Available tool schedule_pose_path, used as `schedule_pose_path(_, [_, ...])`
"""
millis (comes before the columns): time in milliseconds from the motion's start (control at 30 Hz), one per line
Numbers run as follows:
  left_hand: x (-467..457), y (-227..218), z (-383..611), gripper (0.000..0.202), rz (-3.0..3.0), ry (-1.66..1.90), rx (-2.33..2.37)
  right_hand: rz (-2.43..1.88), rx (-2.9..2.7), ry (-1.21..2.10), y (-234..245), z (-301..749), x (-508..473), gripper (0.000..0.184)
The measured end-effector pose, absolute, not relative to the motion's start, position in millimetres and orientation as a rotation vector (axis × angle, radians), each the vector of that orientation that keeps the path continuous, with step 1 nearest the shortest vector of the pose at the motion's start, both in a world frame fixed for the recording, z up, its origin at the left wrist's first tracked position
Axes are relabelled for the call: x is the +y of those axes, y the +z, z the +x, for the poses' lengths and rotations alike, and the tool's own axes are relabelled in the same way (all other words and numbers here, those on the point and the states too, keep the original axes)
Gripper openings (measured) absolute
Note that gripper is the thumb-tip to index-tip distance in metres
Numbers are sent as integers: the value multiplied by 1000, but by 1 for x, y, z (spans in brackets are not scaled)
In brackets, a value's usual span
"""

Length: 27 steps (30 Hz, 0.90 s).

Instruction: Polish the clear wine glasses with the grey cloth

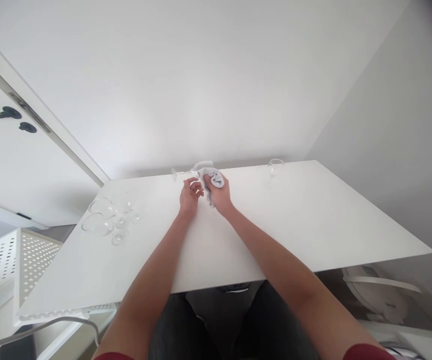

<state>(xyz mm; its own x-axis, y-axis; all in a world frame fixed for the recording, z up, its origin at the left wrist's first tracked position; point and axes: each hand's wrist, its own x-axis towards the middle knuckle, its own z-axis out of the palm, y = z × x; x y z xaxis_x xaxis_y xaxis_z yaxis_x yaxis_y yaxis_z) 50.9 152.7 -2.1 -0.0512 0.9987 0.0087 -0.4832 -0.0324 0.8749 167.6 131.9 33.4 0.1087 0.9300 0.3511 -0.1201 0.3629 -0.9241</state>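
My right hand is closed around a light grey cloth above the back middle of the white table. A clear wine glass is tilted on its side against the cloth, its stem and foot pointing left; motion blurs it. Just below the stem is my left hand, its fingers loosely bent and apart, with nothing visible between them. Whether the left fingertips touch the glass or cloth is hard to make out.
Several clear wine glasses lie on their sides at the table's left. One stemmed glass stands at the back right. A white perforated rack and a grey cable are at lower left. A wall rises behind.
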Motion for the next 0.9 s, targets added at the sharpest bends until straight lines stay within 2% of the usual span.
schedule_pose_path(67, [156, -7, 50, 25, 906, 1514, 748, -903, -1204, 926, 24, 188, 147, 44])
schedule_pose_path(200, [159, -13, 51, 42, 960, 1486, 679, -844, -1325, 968, 2, 190, 154, 43])
schedule_pose_path(300, [158, -11, 50, 58, 922, 1558, 709, -763, -1419, 1175, -6, 182, 151, 47])
schedule_pose_path(433, [157, -8, 46, 51, 952, 1680, 779, -689, -1032, 1409, -10, 183, 162, 55])
schedule_pose_path(667, [155, -10, 47, 42, 1063, 1740, 802, -771, -517, 1143, -25, 200, 199, 48])
schedule_pose_path(900, [152, -8, 52, 43, 1230, 1734, 865, -856, -994, 992, -20, 190, 180, 35])
